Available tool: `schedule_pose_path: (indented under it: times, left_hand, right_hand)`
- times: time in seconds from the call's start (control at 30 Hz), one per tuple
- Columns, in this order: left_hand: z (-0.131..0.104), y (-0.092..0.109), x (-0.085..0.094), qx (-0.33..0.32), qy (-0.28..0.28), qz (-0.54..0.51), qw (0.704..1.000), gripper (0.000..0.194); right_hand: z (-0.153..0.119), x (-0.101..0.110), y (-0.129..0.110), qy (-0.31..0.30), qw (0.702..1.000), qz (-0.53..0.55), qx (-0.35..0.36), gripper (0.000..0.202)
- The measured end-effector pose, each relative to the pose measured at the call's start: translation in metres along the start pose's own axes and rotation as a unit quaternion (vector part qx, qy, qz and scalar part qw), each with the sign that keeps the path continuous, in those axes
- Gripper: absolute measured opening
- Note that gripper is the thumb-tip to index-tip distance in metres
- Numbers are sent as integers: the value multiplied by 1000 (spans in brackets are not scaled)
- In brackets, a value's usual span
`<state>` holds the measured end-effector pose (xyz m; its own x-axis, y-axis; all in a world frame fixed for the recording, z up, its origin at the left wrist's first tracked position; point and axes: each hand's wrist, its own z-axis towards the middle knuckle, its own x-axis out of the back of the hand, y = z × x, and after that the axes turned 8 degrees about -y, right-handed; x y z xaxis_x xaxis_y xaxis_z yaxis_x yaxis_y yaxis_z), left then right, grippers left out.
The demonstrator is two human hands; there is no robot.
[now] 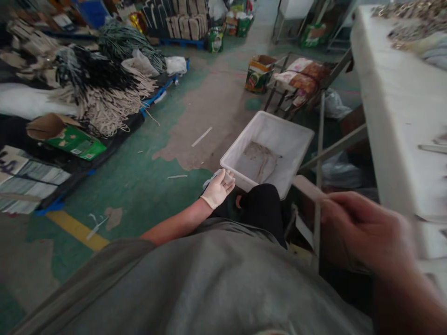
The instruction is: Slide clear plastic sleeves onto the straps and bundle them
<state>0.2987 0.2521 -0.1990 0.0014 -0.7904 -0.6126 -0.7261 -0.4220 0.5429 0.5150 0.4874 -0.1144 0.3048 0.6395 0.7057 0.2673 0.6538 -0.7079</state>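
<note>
My left hand (pixel 218 190), in a pale glove, is beside the near left corner of a white plastic bin (pixel 240 182). Its fingers are curled around a small whitish piece (pixel 228 177) whose kind I cannot make out. Dark brownish residue marks the floor of the bin. On the right, my bare right hand (pixel 366 228) is blurred by motion. Thumb and fingers pinch a flat pale strip (pixel 307 187), which points toward the bin's near right corner.
A white-topped table (pixel 384 93) with metal pieces runs along the right. Behind the bin stand a cushioned stool (pixel 303 77) and a cardboard box (pixel 259 73). Bundled cords (pixel 104 104) lie on a pallet at left. Scraps (pixel 201 137) dot the green floor.
</note>
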Motion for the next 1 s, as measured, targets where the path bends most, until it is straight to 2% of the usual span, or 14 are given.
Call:
schedule_pose_path:
  times: [0.1,0.17,0.27,0.4,0.63,0.87,0.93,1.0]
  left_hand:
    - [-4,0,-4,12,-10,3,1000,17]
    - [-7,0,-6,13,-12,6,1000,17]
    - [-9,-2,-7,7,-19,7,1000,17]
    - [-7,-5,-2,11,-33,8,999,16]
    - [-1,-11,8,17,-34,4,999,12]
    - [-2,-27,8,36,-54,29,997,6]
    - [1,-26,10,37,-44,35,998,6]
    - [5,-18,12,29,-18,27,999,6]
  right_hand:
    - [17,-57,-31,-103,991,76,27,33]
    - [29,-95,-42,-150,982,112,33,34]
    - [38,-127,-46,-196,967,160,22,35]
    - [39,-135,-42,-209,954,215,-9,35]
    - [43,-138,-37,-187,949,248,-52,36]
    - [57,-167,-32,-155,969,185,-56,31]
    - [60,-164,-34,-175,968,175,-51,29]
    - [57,-148,-35,-204,962,178,-33,37]
